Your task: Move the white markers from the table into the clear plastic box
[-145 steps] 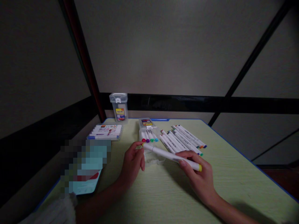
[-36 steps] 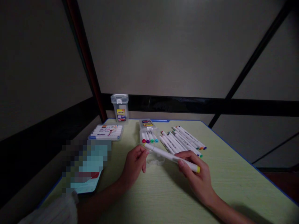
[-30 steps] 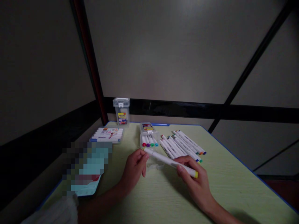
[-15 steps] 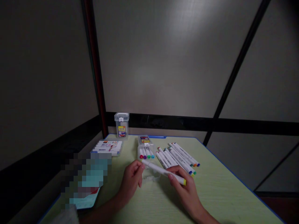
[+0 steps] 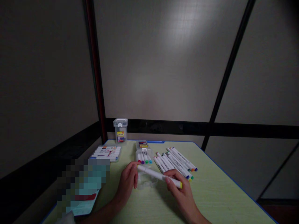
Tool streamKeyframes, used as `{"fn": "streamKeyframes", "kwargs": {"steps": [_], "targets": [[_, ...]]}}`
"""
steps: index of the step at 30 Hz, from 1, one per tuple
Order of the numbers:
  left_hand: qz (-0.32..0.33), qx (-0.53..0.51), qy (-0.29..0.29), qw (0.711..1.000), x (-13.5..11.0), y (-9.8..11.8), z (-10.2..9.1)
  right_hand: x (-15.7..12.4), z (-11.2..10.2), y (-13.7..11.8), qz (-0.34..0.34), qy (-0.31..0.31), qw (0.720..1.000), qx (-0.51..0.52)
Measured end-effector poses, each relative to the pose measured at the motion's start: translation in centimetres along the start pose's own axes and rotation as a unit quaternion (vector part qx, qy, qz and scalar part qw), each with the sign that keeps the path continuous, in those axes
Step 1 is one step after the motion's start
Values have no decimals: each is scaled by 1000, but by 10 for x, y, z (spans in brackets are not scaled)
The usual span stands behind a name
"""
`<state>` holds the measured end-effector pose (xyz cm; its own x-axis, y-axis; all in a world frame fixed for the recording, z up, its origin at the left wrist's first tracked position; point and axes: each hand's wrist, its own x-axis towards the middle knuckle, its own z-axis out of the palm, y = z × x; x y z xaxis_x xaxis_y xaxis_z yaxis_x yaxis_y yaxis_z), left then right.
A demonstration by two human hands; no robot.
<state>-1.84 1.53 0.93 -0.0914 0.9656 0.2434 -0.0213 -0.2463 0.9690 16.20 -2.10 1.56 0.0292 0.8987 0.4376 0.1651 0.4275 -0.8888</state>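
A white marker with yellow ends (image 5: 154, 173) is held slantwise above the table, its left end higher. My right hand (image 5: 181, 189) wraps its fingers round the marker near the lower right end. With thumb and fingertips closed, my left hand (image 5: 127, 180) pinches the marker's upper left end. Behind it lies a clear plastic marker case (image 5: 143, 152), its lid open toward me, with several markers inside showing red, purple, green and light blue ends. To the right of the case, several white markers (image 5: 176, 160) with coloured ends lie in a loose row on the table.
A clear lidded container (image 5: 121, 130) stands upright at the back left corner of the table (image 5: 224, 199). In front of it lies a flat pack of white markers (image 5: 106, 152). A teal flat object (image 5: 84, 207), partly blurred out, rests at the left edge.
The view has tilted up slightly, so the table things sit lower in the picture. Both hands stay on the marker, with only a small shift to the left and down.
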Motion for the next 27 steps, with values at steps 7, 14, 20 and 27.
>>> {"fn": "streamKeyframes", "kwargs": {"steps": [7,14,20,27], "targets": [[13,4,-3,1000,1,-6,0,4,0,3,9,-1,1000,25],[20,-19,7,1000,0,-7,1,7,1,3,26,1,999,47],[18,-24,20,999,2,-10,0,3,1,3,21,14,998,62],[26,-19,18,999,3,-13,0,-8,-4,6,-127,13,992,20]]}}
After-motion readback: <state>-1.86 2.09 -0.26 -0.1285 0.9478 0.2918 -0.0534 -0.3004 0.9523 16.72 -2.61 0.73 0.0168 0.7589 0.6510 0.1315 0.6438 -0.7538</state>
